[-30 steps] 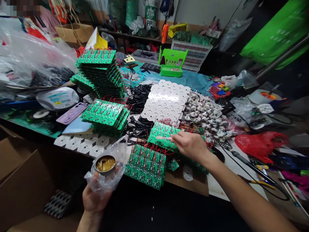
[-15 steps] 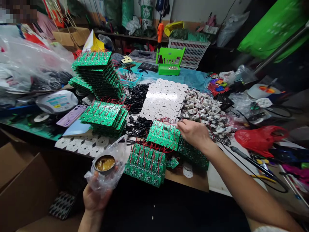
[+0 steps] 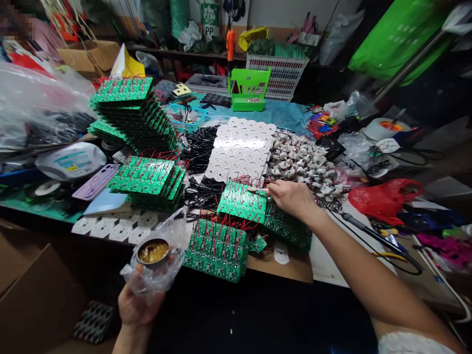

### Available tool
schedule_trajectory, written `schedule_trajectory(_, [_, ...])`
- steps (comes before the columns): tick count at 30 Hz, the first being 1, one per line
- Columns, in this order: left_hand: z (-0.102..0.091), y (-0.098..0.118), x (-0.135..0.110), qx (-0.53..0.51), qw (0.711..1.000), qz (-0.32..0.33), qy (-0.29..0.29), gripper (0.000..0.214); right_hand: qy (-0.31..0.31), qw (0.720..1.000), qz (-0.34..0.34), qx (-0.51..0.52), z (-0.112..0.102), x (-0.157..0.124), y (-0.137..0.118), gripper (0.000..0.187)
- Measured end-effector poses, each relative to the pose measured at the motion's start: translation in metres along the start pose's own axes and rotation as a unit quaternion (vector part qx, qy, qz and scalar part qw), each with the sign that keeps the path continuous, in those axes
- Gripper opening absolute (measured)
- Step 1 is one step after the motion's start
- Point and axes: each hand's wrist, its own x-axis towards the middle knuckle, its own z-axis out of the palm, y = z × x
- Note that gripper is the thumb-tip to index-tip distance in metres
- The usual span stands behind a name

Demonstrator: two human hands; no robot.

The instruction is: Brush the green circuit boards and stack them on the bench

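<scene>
My left hand (image 3: pixel 139 300), low on the left, is closed around a round tin (image 3: pixel 153 251) of amber, waxy-looking stuff, wrapped in crumpled clear plastic (image 3: pixel 176 236). The tin sits tilted with its mouth facing up. In the fingers of my right hand (image 3: pixel 291 196) is a slim pale-handled brush (image 3: pixel 260 190). Its head lies over a green circuit board panel (image 3: pixel 241 209) with red wires along its upper side; whether it touches is too small to tell. In front stands another green panel (image 3: pixel 216 250) with red wires, and darker panels (image 3: pixel 291 228) lie under my right wrist.
White perforated sheets (image 3: pixel 239 152) lie behind the boards, beside black cables (image 3: pixel 201 147) and a heap of white parts (image 3: pixel 300 160). Stacked green boards (image 3: pixel 142 174) rise at left. A black-handled tool (image 3: pixel 359 223) with a cord lies right of my forearm, near a red bag (image 3: pixel 383 199).
The whole view has shifted, so the bench appears further left. My right hand has moved the brush slightly rightward over the board. The left hand still holds the tin.
</scene>
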Motion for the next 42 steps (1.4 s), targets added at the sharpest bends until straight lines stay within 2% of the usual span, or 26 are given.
schedule_trajectory(3, [-0.007,-0.005,0.002,0.009,1.000,0.018,-0.014,0.070,0.020,1.000,0.011,0.018,-0.001,-0.003,0.002,0.039])
schedule_trajectory(6, [-0.012,-0.009,0.003,0.037,0.997,0.051,-0.053,0.071,0.047,0.997,-0.023,0.054,-0.002,-0.029,0.002,0.044])
schedule_trajectory(9, [-0.013,-0.010,0.004,0.059,0.994,0.061,-0.068,0.072,0.023,0.994,-0.072,0.073,-0.002,-0.057,0.003,0.045])
schedule_trajectory(11, [-0.013,-0.007,0.004,0.063,0.994,0.057,-0.073,0.070,-0.003,0.995,-0.080,0.066,-0.001,-0.065,0.005,0.045])
schedule_trajectory(13, [-0.012,-0.003,0.004,0.060,0.994,0.047,-0.082,0.069,-0.009,0.997,-0.058,0.050,0.001,-0.061,0.009,0.044])
schedule_trajectory(18, [-0.008,0.004,0.000,0.007,0.998,0.014,-0.065,0.070,0.009,1.000,0.026,0.006,0.006,-0.023,0.020,0.042])
schedule_trajectory(20, [-0.008,0.004,-0.001,0.000,0.998,0.013,-0.062,0.071,0.010,0.999,0.039,-0.002,0.005,-0.017,0.021,0.042])
schedule_trajectory(23, [-0.009,0.003,-0.001,0.011,0.998,0.019,-0.065,0.074,0.005,1.000,0.018,0.006,0.000,-0.029,0.015,0.042])
schedule_trajectory(28, [-0.007,0.004,0.000,0.005,0.998,0.007,-0.065,0.076,-0.036,0.994,-0.084,0.059,-0.006,-0.059,0.002,0.042])
schedule_trajectory(30, [-0.007,0.005,0.001,-0.004,0.998,0.004,-0.064,0.077,-0.034,0.996,-0.057,0.054,-0.005,-0.057,0.006,0.042])
schedule_trajectory(33, [-0.007,0.004,0.002,-0.013,0.998,0.001,-0.069,0.077,0.017,0.998,0.049,0.043,-0.002,-0.047,0.022,0.039])
schedule_trajectory(35, [-0.007,0.003,0.003,-0.024,0.997,0.003,-0.066,0.073,0.076,0.990,0.090,0.083,0.000,-0.044,0.031,0.037])
schedule_trajectory(37, [-0.005,0.000,0.003,-0.042,0.997,0.009,-0.060,0.070,0.143,0.975,0.079,0.151,-0.001,-0.050,0.030,0.034])
schedule_trajectory(39, [-0.001,-0.003,0.001,-0.062,0.996,0.007,-0.057,0.067,0.197,0.959,0.036,0.203,-0.002,-0.059,0.019,0.030])
schedule_trajectory(42, [0.005,-0.004,-0.004,-0.082,0.994,-0.002,-0.069,0.067,0.238,0.945,-0.039,0.223,-0.005,-0.070,-0.008,0.023])
